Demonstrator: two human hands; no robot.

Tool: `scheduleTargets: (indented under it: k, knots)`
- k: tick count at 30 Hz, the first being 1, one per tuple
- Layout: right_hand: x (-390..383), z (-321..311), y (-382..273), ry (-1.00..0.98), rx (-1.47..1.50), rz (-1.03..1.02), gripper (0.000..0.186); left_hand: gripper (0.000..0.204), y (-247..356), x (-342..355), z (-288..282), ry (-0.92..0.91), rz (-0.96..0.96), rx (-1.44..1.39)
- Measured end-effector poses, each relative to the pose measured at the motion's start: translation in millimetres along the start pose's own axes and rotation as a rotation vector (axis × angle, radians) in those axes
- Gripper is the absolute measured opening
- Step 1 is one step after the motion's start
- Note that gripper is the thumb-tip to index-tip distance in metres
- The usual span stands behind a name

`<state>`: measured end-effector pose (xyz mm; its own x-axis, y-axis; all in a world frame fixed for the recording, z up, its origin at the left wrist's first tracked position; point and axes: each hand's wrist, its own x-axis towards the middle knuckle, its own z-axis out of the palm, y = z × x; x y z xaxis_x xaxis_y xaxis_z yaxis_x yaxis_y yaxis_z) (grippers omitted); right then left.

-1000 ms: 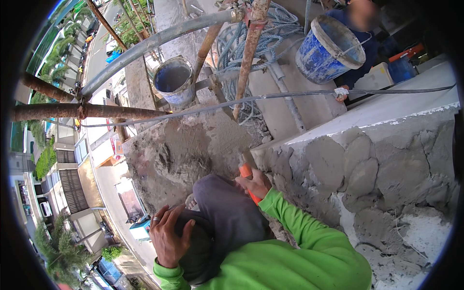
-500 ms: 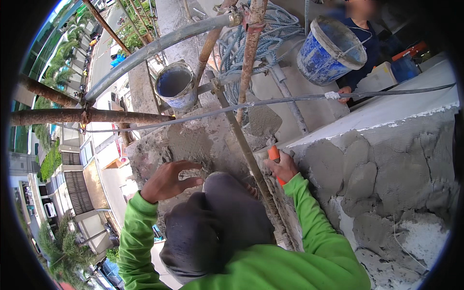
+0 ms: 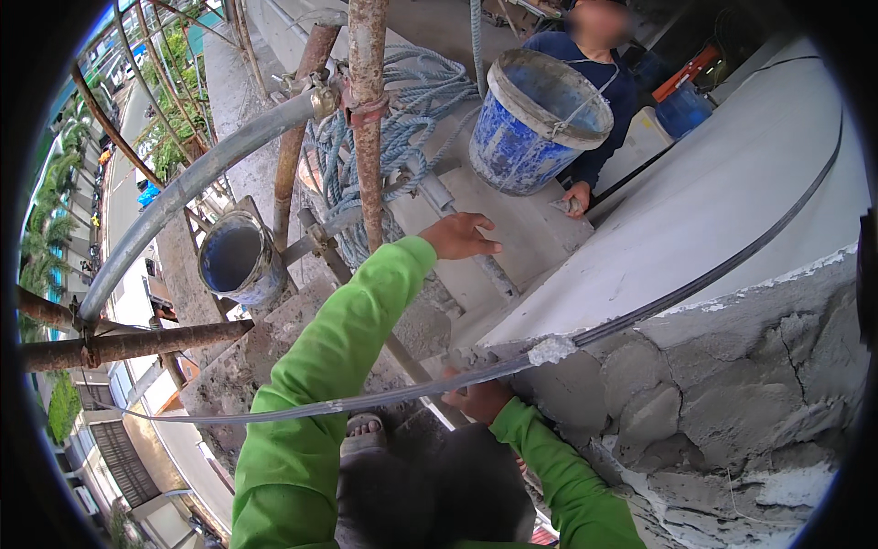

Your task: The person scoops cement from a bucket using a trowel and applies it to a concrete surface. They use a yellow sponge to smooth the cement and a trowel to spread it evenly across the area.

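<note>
Hovering left hand (image 3: 460, 237), crusted bucket (image 3: 517, 137), coiled rope (image 3: 425, 78)

The blue bucket (image 3: 519, 137) is stained with greyish dirt, and its thick rim (image 3: 523, 112) is pale. A thin handle (image 3: 585, 102) crosses the open mouth. It is situated beyond the left hand (image 3: 457, 236), not touching it.

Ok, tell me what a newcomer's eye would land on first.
First comes the bright green left sleeve at lower left. Next is the smeared blue bucket near top centre, the open left hand below it. Then comes the tangled pale blue rope left of that bucket.
</note>
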<state>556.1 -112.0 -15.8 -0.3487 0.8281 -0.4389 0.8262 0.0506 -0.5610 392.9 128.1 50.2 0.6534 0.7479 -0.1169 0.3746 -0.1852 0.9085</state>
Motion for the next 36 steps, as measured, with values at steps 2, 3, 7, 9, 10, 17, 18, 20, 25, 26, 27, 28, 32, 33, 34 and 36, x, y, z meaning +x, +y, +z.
scheduleTargets:
  k: [2, 3, 7, 9, 10, 17, 18, 20, 25, 26, 27, 28, 32, 33, 34, 36]
  knots:
    - [-1, 9, 1, -0.001, 0.017, -0.027, 0.059, 0.070, -8, 54, 11, 0.041, -0.072, 0.086]
    - [1, 25, 15, 0.011, 0.067, -0.041, 0.059, 0.072, -10, 75, 19, 0.052, -0.118, 0.050]
    - [1, 9, 0, -0.091, -0.088, 0.046, 0.059, 0.077, -16, 139, 47, 0.084, -0.258, -0.094]
    - [9, 49, 49, -0.043, -0.110, -0.055, 0.059, 0.079, -10, 167, 65, 0.096, -0.264, -0.189]
    - [12, 59, 52, -0.008, -0.073, -0.100, 0.059, 0.080, -9, 178, 73, 0.109, -0.271, -0.238]
    - [-4, -11, -27, -0.283, 0.123, 0.042, 0.056, 0.100, -27, 212, 99, 0.427, -0.174, 0.026]
    - [-7, -20, -31, -0.353, 0.131, 0.118, 0.055, 0.102, -20, 215, 105, 0.410, -0.170, -0.006]
    - [-5, -3, -11, -0.306, 0.145, 0.080, 0.055, 0.106, -8, 218, 115, 0.383, -0.169, -0.064]
    - [2, 27, 18, -0.142, 0.129, -0.007, 0.053, 0.110, 4, 230, 128, 0.367, -0.326, -0.678]
    - [3, 22, 13, -0.193, 0.121, 0.014, 0.053, 0.110, 2, 234, 129, 0.357, -0.365, -0.842]
    - [1, 15, 9, -0.242, 0.117, 0.048, 0.052, 0.104, 7, 235, 136, 0.344, -0.414, -0.957]
    - [0, 30, 21, -0.085, 0.233, -0.066, 0.052, 0.099, 14, 236, 144, 0.329, -0.465, -1.071]
    - [14, 21, 9, -0.265, 0.132, 0.101, 0.053, 0.079, 1, 249, 143, 0.331, -0.420, -1.392]
    - [6, 25, 20, -0.239, 0.143, 0.119, 0.053, 0.075, 18, 248, 157, 0.300, -0.371, -1.463]
    - [6, 36, 30, -0.223, 0.173, 0.109, 0.053, 0.072, 24, 240, 165, 0.297, -0.338, -1.513]
    - [10, 46, 39, -0.217, 0.187, 0.096, 0.053, 0.067, 22, 237, 166, 0.359, -0.327, -1.552]
